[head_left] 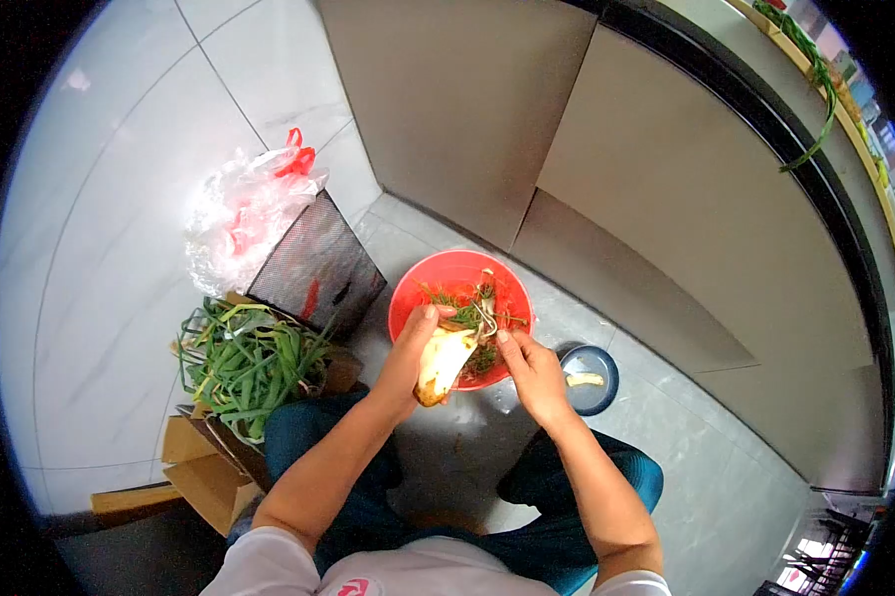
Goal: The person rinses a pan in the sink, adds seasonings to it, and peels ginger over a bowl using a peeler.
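My left hand (408, 363) is wrapped round a partly peeled root vegetable (445, 363), pale cream with a brown lower end. It is tilted above the near rim of a red bucket (408, 288). My right hand (534, 375) is closed at the bucket's right side, its thumb and forefinger pinched near a thin silvery looped piece (485, 320). Whether that piece is a peeler in my fingers I cannot tell for sure. Green feathery scraps (482, 360) and pale stalks lie in the bucket.
A dark blue bowl (606, 382) with a pale piece (584, 379) in it stands right of the bucket. To the left are a mesh bin (318, 263) with plastic bags (244, 223), and a cardboard box (204, 467) beside leafy green stalks (249, 358). Grey cabinets (656, 149) stand ahead.
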A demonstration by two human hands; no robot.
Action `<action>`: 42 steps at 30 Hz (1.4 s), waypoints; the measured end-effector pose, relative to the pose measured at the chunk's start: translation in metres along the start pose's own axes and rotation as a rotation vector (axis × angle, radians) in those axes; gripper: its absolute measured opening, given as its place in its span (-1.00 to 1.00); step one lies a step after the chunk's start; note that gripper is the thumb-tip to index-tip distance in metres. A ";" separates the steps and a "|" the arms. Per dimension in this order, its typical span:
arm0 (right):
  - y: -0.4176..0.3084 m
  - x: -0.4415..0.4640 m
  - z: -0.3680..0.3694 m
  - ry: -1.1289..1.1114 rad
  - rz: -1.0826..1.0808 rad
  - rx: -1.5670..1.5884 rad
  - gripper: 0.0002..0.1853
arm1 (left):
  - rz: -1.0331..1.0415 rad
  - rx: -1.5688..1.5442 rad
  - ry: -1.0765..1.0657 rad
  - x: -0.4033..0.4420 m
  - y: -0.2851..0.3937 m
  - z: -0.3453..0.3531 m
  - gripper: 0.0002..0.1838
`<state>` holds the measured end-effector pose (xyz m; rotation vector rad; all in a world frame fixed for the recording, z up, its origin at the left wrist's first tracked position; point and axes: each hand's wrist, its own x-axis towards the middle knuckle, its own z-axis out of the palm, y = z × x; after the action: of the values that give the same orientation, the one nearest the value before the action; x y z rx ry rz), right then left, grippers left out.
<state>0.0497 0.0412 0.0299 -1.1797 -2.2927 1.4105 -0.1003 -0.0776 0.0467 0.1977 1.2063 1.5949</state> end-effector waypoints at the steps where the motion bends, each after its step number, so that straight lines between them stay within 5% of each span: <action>1: 0.001 0.000 -0.001 -0.003 -0.010 0.044 -0.48 | -0.007 0.039 -0.035 -0.002 0.003 0.000 -0.64; 6: 0.011 0.009 0.006 -0.081 -0.011 0.325 -0.50 | -0.017 0.049 -0.168 -0.008 0.009 -0.001 -0.28; 16: -0.004 0.004 -0.006 0.066 -0.189 0.137 -0.58 | 0.098 0.233 -0.219 -0.011 0.019 -0.002 -0.32; 28: -0.012 -0.005 -0.011 0.076 -0.298 0.191 -0.63 | 0.140 0.219 -0.264 -0.015 0.033 0.005 -0.67; 33: -0.012 -0.006 -0.010 0.043 -0.238 0.166 -0.63 | -0.087 0.163 -0.037 -0.009 0.029 0.009 -0.49; 42: -0.021 -0.015 -0.014 0.011 -0.366 0.070 -0.67 | -0.155 0.125 0.152 0.013 0.023 0.018 -0.50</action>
<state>0.0564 0.0354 0.0576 -0.6979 -2.2814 1.3267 -0.1084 -0.0545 0.0669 0.0611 1.4056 1.4209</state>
